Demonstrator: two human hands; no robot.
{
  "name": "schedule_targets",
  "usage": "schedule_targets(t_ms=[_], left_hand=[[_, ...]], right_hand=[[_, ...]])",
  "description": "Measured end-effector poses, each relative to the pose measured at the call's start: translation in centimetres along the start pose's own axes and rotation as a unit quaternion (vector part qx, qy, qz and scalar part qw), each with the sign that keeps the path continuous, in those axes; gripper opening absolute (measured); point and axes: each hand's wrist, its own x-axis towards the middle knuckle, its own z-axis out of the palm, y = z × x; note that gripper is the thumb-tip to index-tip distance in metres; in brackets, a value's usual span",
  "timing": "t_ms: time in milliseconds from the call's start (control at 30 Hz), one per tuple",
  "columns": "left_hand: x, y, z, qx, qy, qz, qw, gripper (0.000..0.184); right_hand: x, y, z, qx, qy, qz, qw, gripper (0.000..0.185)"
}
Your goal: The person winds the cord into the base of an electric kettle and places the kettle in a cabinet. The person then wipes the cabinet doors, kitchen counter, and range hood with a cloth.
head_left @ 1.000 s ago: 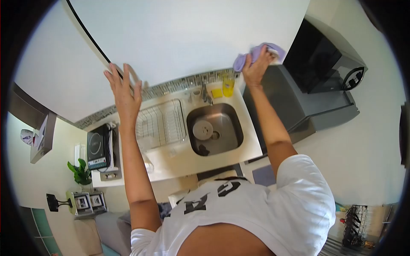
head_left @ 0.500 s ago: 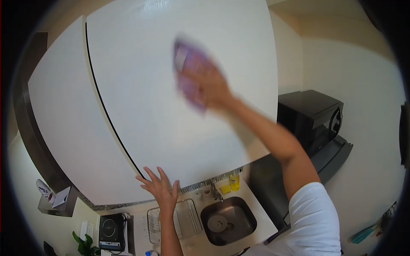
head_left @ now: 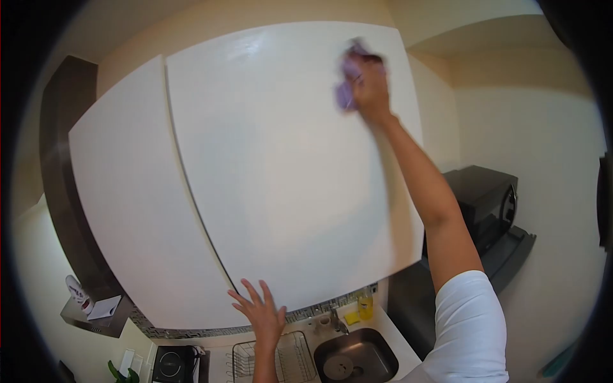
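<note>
Gripping a purple cloth (head_left: pixel 345 97), the right hand (head_left: pixel 371 92) is clasped on it near the upper right corner of the white cabinet door (head_left: pixel 287 159). Well apart, the left hand (head_left: pixel 267 319) is spread at the door's lower left corner. Below the door are a dish rack (head_left: pixel 295 357) and sink (head_left: pixel 365 338); to its right, a microwave (head_left: pixel 482 191).

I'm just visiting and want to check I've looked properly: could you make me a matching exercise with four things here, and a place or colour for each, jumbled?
1. Cloth
2. Microwave
3. Dish rack
4. Bottle

A. Left of the sink
B. Black
C. Yellow, behind the sink
D. In the right hand

Pairs: 1-D, 2-B, 3-A, 4-C
</note>
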Motion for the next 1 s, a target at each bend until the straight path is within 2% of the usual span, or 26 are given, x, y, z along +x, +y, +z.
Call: schedule_targets(t_ms=[33, 67, 100, 167, 233, 300, 367, 400, 467, 500, 533, 567, 633, 700, 767, 800, 833, 867, 900, 967, 1000], left_hand=[[0.1, 0.0, -0.2, 0.004, 0.010, -0.010, 1.000, 0.089], [0.2, 0.1, -0.3, 0.011, -0.004, -0.008, 1.000, 0.092], [0.1, 0.2, -0.5, 0.018, -0.019, -0.007, 1.000, 0.095], [0.2, 0.1, -0.7, 0.031, -0.009, -0.012, 0.999, 0.097], [0.0, -0.6, 0.2, 0.008, 0.013, 0.027, 1.000, 0.096], [-0.2, -1.0, 0.4, 0.003, 0.029, 0.027, 0.999, 0.096], [-0.2, -1.4, 0.2, -0.005, 0.014, 0.039, 0.999, 0.097], [-0.2, -1.7, 0.2, -0.002, 0.014, 0.043, 0.999, 0.098], [-0.3, -2.1, 0.1, 0.007, 0.006, 0.043, 0.999, 0.098], [-0.3, -2.2, -0.1, 0.016, -0.003, 0.054, 0.998, 0.099], [-0.3, -2.2, -0.4, 0.026, -0.011, 0.054, 0.998, 0.100], [-0.2, -2.2, -0.4, 0.025, -0.011, 0.048, 0.998, 0.100], [-0.3, -2.4, -0.3, 0.013, -0.004, 0.056, 0.998, 0.100], [-0.3, -2.7, -0.4, -0.024, 0.006, 0.067, 0.997, 0.099], [-0.7, -3.1, -0.8, -0.041, 0.009, 0.055, 0.998, 0.097], [-1.0, -3.4, -0.8, -0.045, 0.009, 0.053, 0.998, 0.096], [-1.3, -3.8, -1.1, -0.043, 0.008, 0.050, 0.998, 0.096], [-1.4, -4.1, -1.1, -0.041, 0.007, 0.056, 0.998, 0.096], [-1.4, -4.2, -0.6, -0.038, -0.001, 0.030, 0.999, 0.096], [-1.4, -4.6, 0.4, 0.000, 0.008, 0.044, 0.999, 0.097], [-1.5, -4.8, 0.4, -0.033, -0.007, 0.041, 0.999, 0.098]], right_hand=[[2.1, 3.3, 2.0, -0.150, 0.055, 0.062, 0.985, 0.055], [4.1, 3.5, 2.9, -0.210, 0.038, 0.180, 0.960, 0.067], [5.8, 2.4, 3.6, -0.189, 0.017, 0.233, 0.954, 0.072], [8.1, -1.1, 5.7, -0.138, -0.001, 0.128, 0.982, 0.070], [9.9, -6.7, 8.7, -0.126, -0.081, 0.057, 0.987, 0.066], [10.3, -12.6, 13.8, -0.065, -0.004, -0.031, 0.997, 0.055], [11.0, -17.7, 18.0, -0.043, 0.009, -0.072, 0.996, 0.044], [11.3, -19.5, 19.2, -0.034, 0.007, -0.074, 0.997, 0.044], [12.1, -22.9, 20.1, 0.081, 0.022, -0.039, 0.996, 0.036], [12.4, -24.1, 20.2, 0.089, 0.020, -0.041, 0.995, 0.036], [12.7, -25.3, 19.6, 0.257, -0.019, -0.006, 0.966, 0.036], [12.8, -26.2, 19.1, 0.416, -0.057, 0.030, 0.907, 0.037], [11.6, -27.5, 19.8, 0.402, -0.106, -0.009, 0.910, 0.035], [8.7, -28.4, 22.2, 0.250, 0.032, -0.186, 0.950, 0.034], [3.5, -29.6, 19.9, 0.105, 0.037, -0.306, 0.945, 0.038], [0.4, -30.8, 18.3, 0.073, -0.027, -0.323, 0.943, 0.040], [-2.4, -31.9, 17.9, 0.107, -0.053, -0.259, 0.958, 0.040], [-2.9, -32.0, 17.8, 0.088, -0.076, -0.294, 0.949, 0.038], [-2.3, -31.5, 17.5, 0.060, -0.094, -0.330, 0.937, 0.035], [0.7, -31.0, 18.3, 0.037, -0.122, -0.314, 0.941, 0.033], [3.9, -30.1, 19.6, 0.009, -0.167, -0.243, 0.955, 0.040]])
